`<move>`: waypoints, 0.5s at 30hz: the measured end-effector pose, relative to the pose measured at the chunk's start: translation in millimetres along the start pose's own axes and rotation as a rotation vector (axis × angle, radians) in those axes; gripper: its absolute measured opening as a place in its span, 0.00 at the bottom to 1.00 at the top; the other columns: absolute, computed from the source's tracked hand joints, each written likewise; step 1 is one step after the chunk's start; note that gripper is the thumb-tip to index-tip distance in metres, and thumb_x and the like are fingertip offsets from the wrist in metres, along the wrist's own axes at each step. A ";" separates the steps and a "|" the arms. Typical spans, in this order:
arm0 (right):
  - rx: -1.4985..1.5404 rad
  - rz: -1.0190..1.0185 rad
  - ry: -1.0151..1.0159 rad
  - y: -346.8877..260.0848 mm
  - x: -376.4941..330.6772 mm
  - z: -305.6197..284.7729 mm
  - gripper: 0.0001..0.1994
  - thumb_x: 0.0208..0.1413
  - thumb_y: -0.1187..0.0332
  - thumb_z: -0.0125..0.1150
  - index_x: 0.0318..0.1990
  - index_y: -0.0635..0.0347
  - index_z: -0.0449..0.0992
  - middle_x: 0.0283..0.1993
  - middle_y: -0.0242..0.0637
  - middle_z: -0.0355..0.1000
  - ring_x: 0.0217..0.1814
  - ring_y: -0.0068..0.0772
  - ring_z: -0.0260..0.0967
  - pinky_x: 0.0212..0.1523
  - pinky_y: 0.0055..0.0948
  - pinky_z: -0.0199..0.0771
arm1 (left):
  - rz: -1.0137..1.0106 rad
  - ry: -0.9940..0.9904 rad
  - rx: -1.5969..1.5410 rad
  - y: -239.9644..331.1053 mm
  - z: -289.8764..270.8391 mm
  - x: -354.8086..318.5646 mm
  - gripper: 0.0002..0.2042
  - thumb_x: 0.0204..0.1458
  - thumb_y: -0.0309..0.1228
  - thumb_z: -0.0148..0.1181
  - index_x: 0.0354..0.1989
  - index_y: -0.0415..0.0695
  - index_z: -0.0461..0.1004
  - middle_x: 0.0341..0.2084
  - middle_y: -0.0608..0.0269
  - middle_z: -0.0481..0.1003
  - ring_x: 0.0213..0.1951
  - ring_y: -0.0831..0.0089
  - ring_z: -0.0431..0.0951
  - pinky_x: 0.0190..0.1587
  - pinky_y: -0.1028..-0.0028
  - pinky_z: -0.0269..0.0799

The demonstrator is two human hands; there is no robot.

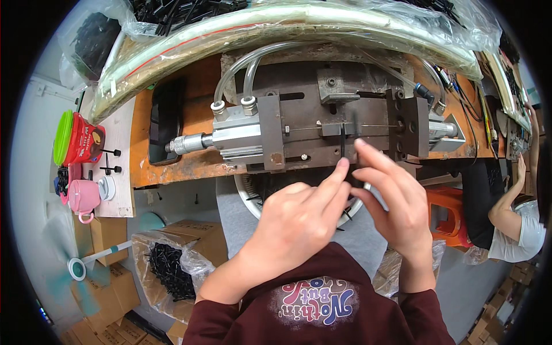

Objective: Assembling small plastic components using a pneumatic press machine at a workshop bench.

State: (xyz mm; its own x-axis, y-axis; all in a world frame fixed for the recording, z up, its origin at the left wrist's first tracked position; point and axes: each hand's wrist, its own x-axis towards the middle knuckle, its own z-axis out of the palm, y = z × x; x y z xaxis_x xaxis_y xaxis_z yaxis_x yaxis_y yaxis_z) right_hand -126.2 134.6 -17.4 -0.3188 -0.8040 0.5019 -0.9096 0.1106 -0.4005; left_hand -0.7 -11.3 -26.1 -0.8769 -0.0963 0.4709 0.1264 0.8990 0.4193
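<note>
At metal fixture point(307, 112), left hand point(299, 221) pinching black rod point(343, 144), right hand point(399, 210), hold unclear, lettered maroon shirt point(316, 302)

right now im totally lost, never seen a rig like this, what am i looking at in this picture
This single view comes from a camera on a person's head, looking down. The brown metal fixture sits on a wooden workbench, with silver cylinders at its two ends and clear tubes attached. The left hand has a fingertip at the lower end of a thin black stick by the small centre block; its grip is hidden. The right hand is close beside; I can't tell what it holds. A black phone lies left of the fixture.
</note>
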 end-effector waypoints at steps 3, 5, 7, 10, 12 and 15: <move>-0.105 -0.029 -0.082 -0.8 1.6 9.3 0.13 0.48 0.74 0.68 0.41 0.65 0.74 0.58 0.48 0.74 0.34 0.35 0.75 0.36 0.29 0.75 | -0.003 -0.117 -0.126 -10.1 -10.4 -16.2 0.12 0.42 0.27 0.71 0.37 0.40 0.80 0.48 0.58 0.80 0.21 0.69 0.75 0.26 0.74 0.72; -0.153 -0.032 -0.078 0.3 5.0 11.7 0.12 0.48 0.73 0.67 0.40 0.64 0.74 0.59 0.47 0.74 0.28 0.31 0.72 0.32 0.27 0.72 | -0.046 -0.199 -0.196 -8.6 -14.8 -27.1 0.10 0.44 0.29 0.70 0.35 0.41 0.80 0.47 0.60 0.80 0.23 0.68 0.78 0.27 0.73 0.74; -0.193 -0.032 -0.088 -0.1 8.5 14.3 0.11 0.49 0.73 0.66 0.39 0.63 0.74 0.59 0.46 0.74 0.23 0.28 0.69 0.29 0.25 0.70 | -0.062 -0.241 -0.268 -10.5 -9.9 -39.7 0.09 0.46 0.30 0.70 0.35 0.41 0.80 0.47 0.61 0.80 0.24 0.67 0.80 0.28 0.72 0.75; -0.240 -0.002 -0.124 -4.9 14.9 14.0 0.11 0.47 0.73 0.67 0.38 0.62 0.74 0.58 0.44 0.75 0.21 0.29 0.68 0.27 0.25 0.70 | -0.087 -0.286 -0.325 -10.8 3.9 -52.7 0.09 0.48 0.31 0.68 0.36 0.42 0.80 0.47 0.61 0.80 0.29 0.64 0.82 0.31 0.70 0.78; -0.249 0.058 -0.170 -10.5 15.0 10.6 0.12 0.44 0.74 0.71 0.36 0.60 0.74 0.58 0.40 0.75 0.24 0.32 0.72 0.28 0.28 0.72 | -0.099 -0.313 -0.338 -8.8 13.3 -58.9 0.09 0.48 0.30 0.68 0.36 0.42 0.80 0.47 0.61 0.80 0.31 0.63 0.82 0.33 0.69 0.79; -0.242 0.042 -0.139 -6.7 17.1 11.0 0.12 0.44 0.74 0.71 0.36 0.61 0.74 0.57 0.40 0.76 0.25 0.34 0.72 0.28 0.28 0.72 | -0.124 -0.336 -0.380 -13.3 33.7 -64.6 0.09 0.48 0.30 0.68 0.36 0.41 0.80 0.47 0.60 0.80 0.34 0.61 0.83 0.36 0.67 0.79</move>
State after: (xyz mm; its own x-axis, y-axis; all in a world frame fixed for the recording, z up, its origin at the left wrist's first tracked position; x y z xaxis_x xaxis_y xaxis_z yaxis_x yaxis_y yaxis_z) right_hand -122.6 113.7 -14.6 -0.3333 -0.8661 0.3725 -0.9388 0.2683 -0.2161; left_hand 38.7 -2.6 -88.2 -0.9886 0.0060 0.1507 0.1165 0.6651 0.7376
